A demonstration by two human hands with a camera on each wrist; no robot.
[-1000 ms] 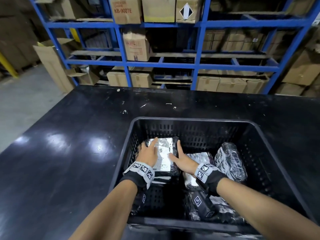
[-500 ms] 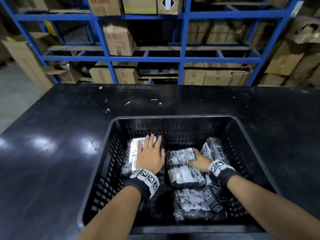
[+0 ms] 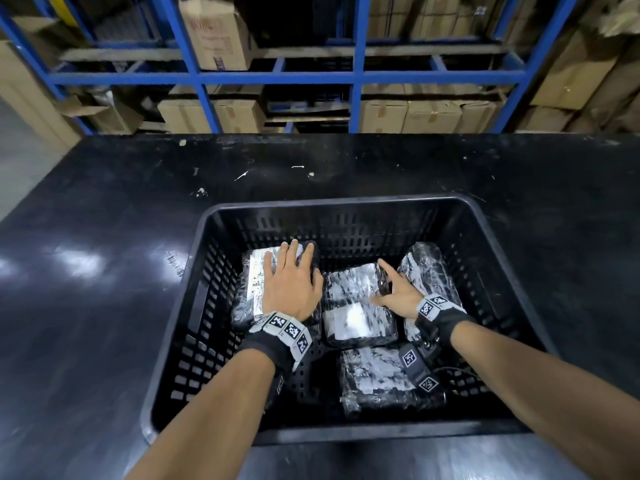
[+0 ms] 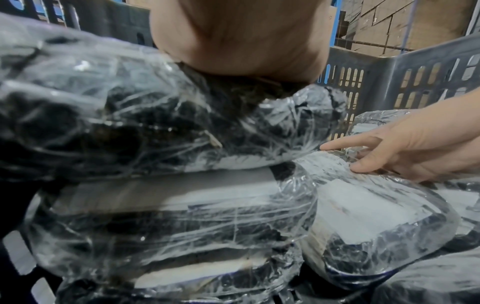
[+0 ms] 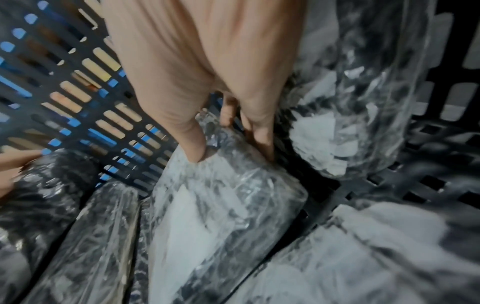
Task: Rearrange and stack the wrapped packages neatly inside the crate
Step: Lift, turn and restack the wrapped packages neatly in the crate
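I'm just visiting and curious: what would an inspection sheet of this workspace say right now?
Surface: black table, scuffed, with pale specks near its far edge.
Job's things: black slotted crate holding plastic-wrapped packages; left stack of two, middle package, right package tilted against the wall, near package.
Clutter: nothing seen beyond the specks.
Grippers: left hand lies flat on the left stack; right hand has its fingers spread over the middle package's far right edge, tips down its side.
Cables: thin black wire by the right wrist strap.
Surroundings: blue shelving loaded with cardboard boxes.
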